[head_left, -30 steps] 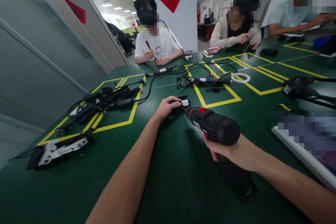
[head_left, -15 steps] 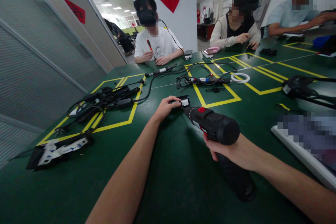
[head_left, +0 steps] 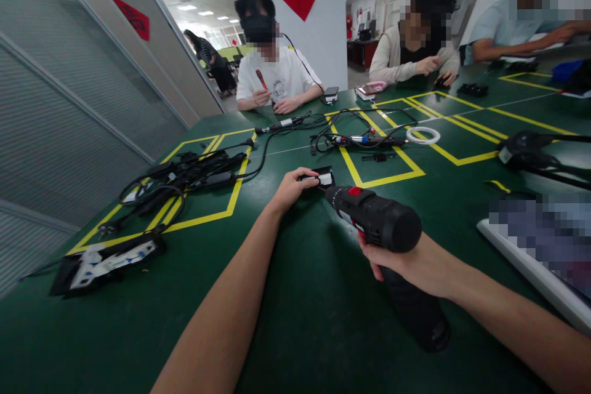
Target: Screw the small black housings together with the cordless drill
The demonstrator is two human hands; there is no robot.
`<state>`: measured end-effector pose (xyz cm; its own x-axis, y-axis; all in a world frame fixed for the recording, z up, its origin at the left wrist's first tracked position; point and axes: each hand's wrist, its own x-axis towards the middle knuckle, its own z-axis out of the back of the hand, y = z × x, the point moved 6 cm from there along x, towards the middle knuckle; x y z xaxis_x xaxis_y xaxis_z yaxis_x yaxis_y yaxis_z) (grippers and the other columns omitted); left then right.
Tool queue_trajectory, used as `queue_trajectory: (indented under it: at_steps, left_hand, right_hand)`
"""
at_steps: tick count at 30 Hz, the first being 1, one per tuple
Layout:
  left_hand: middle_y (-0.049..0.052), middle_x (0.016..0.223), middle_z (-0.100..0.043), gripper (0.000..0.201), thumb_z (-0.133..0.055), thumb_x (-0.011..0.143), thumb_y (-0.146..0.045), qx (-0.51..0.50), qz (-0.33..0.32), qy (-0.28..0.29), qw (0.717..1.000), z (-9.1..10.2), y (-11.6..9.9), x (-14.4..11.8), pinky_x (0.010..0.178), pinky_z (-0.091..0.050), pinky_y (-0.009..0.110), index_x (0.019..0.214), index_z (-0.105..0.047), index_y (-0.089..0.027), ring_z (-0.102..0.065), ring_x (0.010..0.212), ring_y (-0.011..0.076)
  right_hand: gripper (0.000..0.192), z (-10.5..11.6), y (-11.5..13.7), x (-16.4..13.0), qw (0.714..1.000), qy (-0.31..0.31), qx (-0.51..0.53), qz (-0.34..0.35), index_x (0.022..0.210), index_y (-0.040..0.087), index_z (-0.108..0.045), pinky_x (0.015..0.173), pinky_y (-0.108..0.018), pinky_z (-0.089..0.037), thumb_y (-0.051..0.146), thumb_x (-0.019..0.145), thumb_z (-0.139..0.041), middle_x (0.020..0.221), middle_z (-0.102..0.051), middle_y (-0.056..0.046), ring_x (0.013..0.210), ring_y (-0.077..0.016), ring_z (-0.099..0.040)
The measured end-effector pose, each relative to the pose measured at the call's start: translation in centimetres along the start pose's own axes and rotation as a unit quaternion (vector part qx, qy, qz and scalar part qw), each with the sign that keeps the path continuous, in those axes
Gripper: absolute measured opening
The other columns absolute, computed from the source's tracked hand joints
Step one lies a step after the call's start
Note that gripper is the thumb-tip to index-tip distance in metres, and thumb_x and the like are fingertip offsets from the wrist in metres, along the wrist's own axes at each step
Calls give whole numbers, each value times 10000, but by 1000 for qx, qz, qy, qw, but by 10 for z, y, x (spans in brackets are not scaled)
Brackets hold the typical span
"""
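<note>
My right hand (head_left: pixel 409 265) grips a black cordless drill (head_left: pixel 376 219) with a red switch, its nose pointing at a small black part with a white label (head_left: pixel 322 179) on the green table (head_left: pixel 295 320). My left hand (head_left: pixel 290 189) rests on that part and pins it to the table just left of the drill's tip. The drill's tip meets the part beside my fingers.
A pile of black power adapters and cables (head_left: pixel 189 175) lies at the left inside yellow floor-tape boxes. An opened black casing (head_left: pixel 104 261) sits near the left. A soldering tool with cables (head_left: pixel 364 140) and a white ring (head_left: pixel 422 135) lie ahead. Three people sit across the table.
</note>
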<state>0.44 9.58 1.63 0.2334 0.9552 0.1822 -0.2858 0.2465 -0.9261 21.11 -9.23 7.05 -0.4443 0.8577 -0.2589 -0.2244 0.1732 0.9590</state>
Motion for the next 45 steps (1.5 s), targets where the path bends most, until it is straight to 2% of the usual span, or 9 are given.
queue_trajectory:
  at_steps: [15,19,23,35,40,45]
  left_hand:
    - [45,1042,-656,320,-710,641,-376,14,14,-4,1000,0,-1,0,901,-416,341,906,-690,-198,-580,977,218]
    - [47,1037,-658,320,-708,639,-377,15,15,-6,1000,1,-1,-1,899,-417,338,902,-690,-195,-580,977,218]
    - [49,1047,-655,327,-711,640,-375,11,8,-2,1000,1,0,0,905,-416,342,913,-689,-195,-578,995,222]
    - [44,1041,-659,329,-717,634,-373,10,18,-2,1000,1,1,0,897,-419,340,911,-688,-198,-581,978,219]
    - [41,1044,-652,313,-718,650,-364,1,6,4,1000,1,2,1,888,-415,331,915,-686,-200,-580,983,214]
    - [43,1054,-653,320,-718,643,-368,5,10,1,1000,1,2,0,894,-415,336,915,-688,-201,-578,991,219]
  right_hand:
    - [232,1,5,-3,1000,-6,-15,-17,1002,182,-539,592,-269,-475,178,775,-585,658,-580,34,585,-140,-598]
    - [196,1,1,-2,1000,-2,-8,-15,978,178,-546,624,-283,-480,189,786,-580,661,-587,30,602,-144,-601]
    - [243,1,-1,0,1000,0,-4,-2,1016,182,-533,617,-283,-478,178,779,-584,666,-591,33,590,-143,-597]
    - [195,1,6,-2,1000,1,-16,-4,955,187,-562,590,-252,-465,160,763,-574,627,-581,38,584,-138,-595]
    - [241,1,0,1,1000,1,7,10,1008,186,-545,604,-269,-481,170,771,-583,701,-586,28,586,-134,-597]
    - [310,1,4,-1,1000,1,-5,-2,1078,182,-518,584,-263,-470,160,774,-580,652,-575,39,578,-138,-588]
